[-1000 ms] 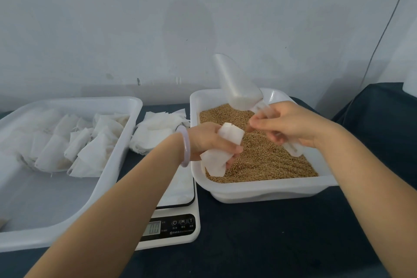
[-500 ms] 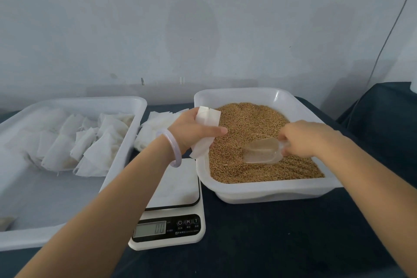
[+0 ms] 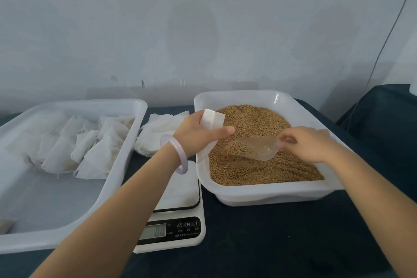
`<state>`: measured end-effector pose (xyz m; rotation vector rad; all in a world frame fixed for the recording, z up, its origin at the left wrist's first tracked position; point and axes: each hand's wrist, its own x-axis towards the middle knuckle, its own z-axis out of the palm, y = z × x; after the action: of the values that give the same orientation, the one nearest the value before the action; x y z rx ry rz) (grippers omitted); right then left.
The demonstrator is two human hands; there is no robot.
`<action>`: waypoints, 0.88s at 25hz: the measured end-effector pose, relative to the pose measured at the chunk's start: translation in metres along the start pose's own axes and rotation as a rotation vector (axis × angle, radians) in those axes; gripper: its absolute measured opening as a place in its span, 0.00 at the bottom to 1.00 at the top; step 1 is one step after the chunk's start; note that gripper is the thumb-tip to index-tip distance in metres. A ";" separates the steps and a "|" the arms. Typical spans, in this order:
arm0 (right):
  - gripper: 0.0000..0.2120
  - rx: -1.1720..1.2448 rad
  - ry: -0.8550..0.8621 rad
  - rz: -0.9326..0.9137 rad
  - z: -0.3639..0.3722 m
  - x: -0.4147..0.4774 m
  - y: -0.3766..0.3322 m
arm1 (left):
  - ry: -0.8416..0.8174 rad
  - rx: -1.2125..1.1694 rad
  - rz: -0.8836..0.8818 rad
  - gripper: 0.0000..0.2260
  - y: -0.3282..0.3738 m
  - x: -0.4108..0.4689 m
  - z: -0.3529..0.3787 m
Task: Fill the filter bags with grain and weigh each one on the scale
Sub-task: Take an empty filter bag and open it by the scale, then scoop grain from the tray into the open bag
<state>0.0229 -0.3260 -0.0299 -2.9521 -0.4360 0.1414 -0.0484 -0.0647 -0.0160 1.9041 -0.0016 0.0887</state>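
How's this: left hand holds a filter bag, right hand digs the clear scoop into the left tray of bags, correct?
No. The head view shows the right hand digging the clear scoop into the grain tray on the right, not the bag tray. The left hand does hold a filter bag.

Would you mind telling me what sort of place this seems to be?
Probably a small packing or sample-preparation bench: a digital scale, a white tub of grain, and a tray of filter bags.

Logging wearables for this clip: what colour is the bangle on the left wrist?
The bangle is a pale, translucent lilac-pink with no pattern. It shows best in the head view.
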 end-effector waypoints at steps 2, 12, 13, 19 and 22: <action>0.12 0.097 0.023 -0.017 -0.007 -0.004 0.008 | 0.001 0.001 0.029 0.22 0.002 0.002 0.009; 0.13 0.013 0.187 0.052 -0.015 -0.015 0.027 | -0.021 -0.056 -0.003 0.08 -0.001 0.006 0.023; 0.13 0.026 0.171 0.055 -0.015 -0.015 0.027 | -0.020 -0.020 0.000 0.07 -0.001 0.006 0.023; 0.15 0.090 0.122 0.072 -0.014 -0.019 0.029 | -0.020 0.189 0.050 0.17 -0.001 0.004 0.025; 0.13 0.255 0.109 0.050 -0.019 -0.025 0.030 | -0.004 0.183 0.053 0.17 -0.004 0.004 0.029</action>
<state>0.0101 -0.3647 -0.0140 -2.7050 -0.3042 0.0379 -0.0421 -0.0907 -0.0288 2.0873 -0.0488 0.1243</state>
